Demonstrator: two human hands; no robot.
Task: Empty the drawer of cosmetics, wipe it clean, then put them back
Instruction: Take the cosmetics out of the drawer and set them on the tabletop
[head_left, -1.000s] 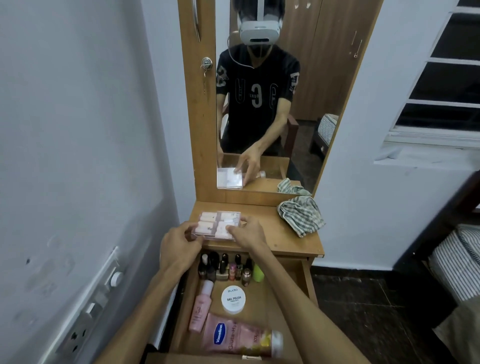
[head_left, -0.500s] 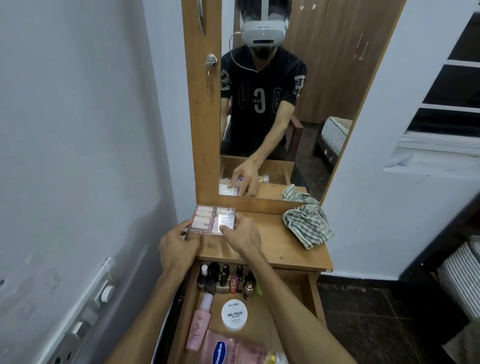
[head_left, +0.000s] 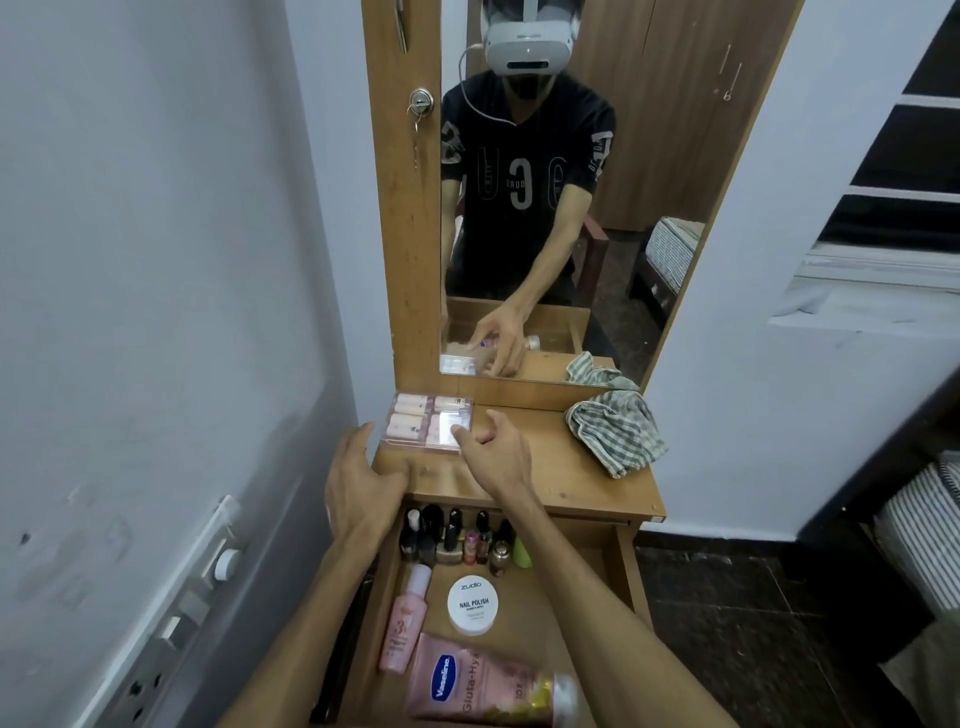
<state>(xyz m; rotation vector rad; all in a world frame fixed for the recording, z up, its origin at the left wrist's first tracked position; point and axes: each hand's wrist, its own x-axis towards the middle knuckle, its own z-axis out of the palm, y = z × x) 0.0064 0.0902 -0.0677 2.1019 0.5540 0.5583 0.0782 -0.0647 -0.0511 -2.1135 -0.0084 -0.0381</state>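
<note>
On the bench (head_left: 545, 483), at its back left corner against the mirror frame, the clear cosmetics box (head_left: 427, 423) lies flat, long axis running front to back. Both hands hover just short of it, fingers relaxed, holding nothing: left hand (head_left: 363, 480) at its near left, right hand (head_left: 493, 452) at its near right. Below, the drawer (head_left: 621, 566) stands open with nail polish bottles (head_left: 457, 538) upright along its back

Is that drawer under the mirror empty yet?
No. The open drawer holds nail polish bottles, a white jar, a pink bottle and a lotion tube.
</note>
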